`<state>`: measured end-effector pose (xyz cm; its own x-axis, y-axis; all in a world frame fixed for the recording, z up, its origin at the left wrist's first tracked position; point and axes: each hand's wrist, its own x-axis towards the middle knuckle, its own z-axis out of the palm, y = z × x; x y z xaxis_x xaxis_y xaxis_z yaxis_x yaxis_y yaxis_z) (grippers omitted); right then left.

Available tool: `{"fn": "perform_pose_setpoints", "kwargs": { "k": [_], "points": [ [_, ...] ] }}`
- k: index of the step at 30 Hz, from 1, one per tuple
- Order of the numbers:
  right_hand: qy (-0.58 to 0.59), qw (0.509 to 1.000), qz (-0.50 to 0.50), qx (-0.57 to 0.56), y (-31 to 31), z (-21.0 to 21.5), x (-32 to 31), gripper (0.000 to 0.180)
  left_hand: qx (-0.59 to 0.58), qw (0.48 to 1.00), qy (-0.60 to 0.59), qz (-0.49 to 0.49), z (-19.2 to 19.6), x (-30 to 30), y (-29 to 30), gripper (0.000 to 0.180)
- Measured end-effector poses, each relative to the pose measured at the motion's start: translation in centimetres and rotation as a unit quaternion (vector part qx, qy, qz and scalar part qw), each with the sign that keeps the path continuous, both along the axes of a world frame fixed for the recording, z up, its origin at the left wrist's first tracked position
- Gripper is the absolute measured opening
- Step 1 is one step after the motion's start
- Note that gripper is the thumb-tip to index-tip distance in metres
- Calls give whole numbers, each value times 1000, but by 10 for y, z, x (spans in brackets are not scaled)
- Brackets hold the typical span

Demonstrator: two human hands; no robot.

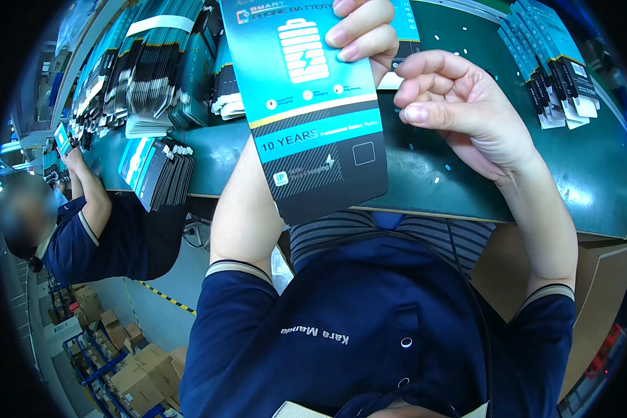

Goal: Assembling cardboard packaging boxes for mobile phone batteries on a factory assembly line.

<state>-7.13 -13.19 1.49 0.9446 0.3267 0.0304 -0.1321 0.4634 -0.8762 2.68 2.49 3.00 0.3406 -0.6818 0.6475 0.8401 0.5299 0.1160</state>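
My left hand holds up a flat teal and black package with a white battery picture. Its fingertips wrap over the package's top front, and the forearm rises behind it. My right hand hovers just right of the package, close to its edge but apart from it. Thumb and forefinger point left with a gap between them, the other fingers are curled, and nothing shows in the hand. Both hands are above the dark green table.
Rows of similar flat packages lie at the table's back left, with more at the back right and a small stack near the front edge. A co-worker in dark blue sits at the left. Cardboard boxes stand on the floor.
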Motion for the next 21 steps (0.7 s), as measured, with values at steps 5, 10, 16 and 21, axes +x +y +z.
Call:
{"fn": "perform_pose_setpoints", "kwargs": {
  "k": [5,10,16,21],
  "points": [
    [11,996,76,48,-14,-4,6,28,134,968,158,142,23,-27,6,43],
    [-15,996,14,87,-3,1,5,36,-87,992,-46,-75,-18,25,-9,43],
    [26,986,37,161,-4,5,3,49,-108,986,-79,-102,-22,32,-13,43],
    [55,960,102,253,-16,10,3,77,27,999,27,-1,9,-10,3,45]
  ]
}}
